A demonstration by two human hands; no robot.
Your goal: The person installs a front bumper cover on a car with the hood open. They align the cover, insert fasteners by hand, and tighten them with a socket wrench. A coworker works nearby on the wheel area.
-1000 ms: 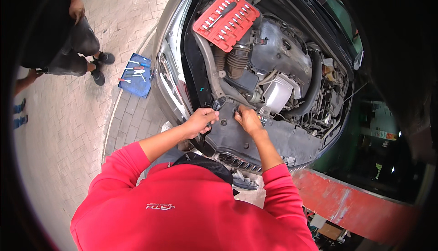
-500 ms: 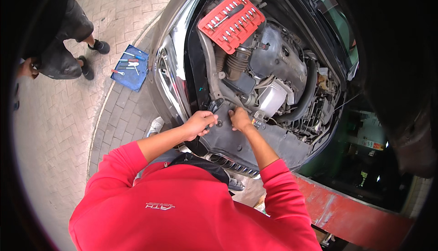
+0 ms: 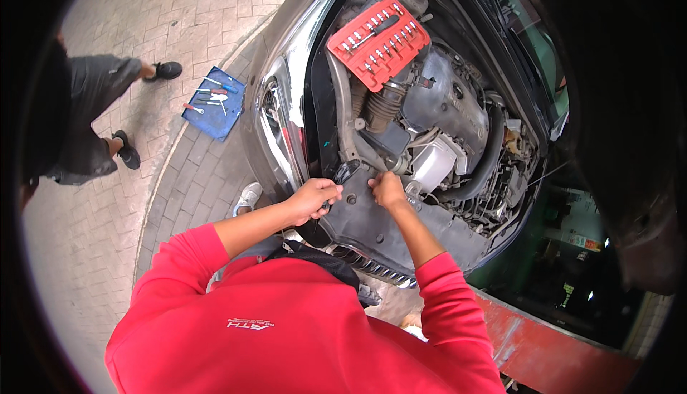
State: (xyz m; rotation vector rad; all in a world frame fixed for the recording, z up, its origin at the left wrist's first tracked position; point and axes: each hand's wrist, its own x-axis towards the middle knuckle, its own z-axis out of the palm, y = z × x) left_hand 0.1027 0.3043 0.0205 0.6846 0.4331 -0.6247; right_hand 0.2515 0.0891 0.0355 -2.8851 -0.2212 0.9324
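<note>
My left hand [image 3: 315,199] is closed in a pinch over the front edge of the engine bay. What it holds is mostly hidden. A black, partly shiny piece [image 3: 347,171] shows just beyond its fingertips; I cannot tell whether the hand grips it. Over the black plastic front cover [image 3: 404,224], my right hand [image 3: 388,188] is closed with its fingertips pointing down and left, at the cover's far edge. Anything in those fingers is too small to make out. A round fastener [image 3: 351,198] sits in the cover between the two hands.
A red socket set case [image 3: 383,61] with a ratchet lies across the engine bay, beside the engine cover [image 3: 447,100]. On the paving at left is a blue tray [image 3: 213,128] holding hand tools. Another person [image 3: 100,108] stands at far left. A red surface [image 3: 551,344] lies lower right.
The car and tools appear shifted right in view. My right hand stays at the cover's far edge, and my left remains pinched. The other person's legs have moved.
</note>
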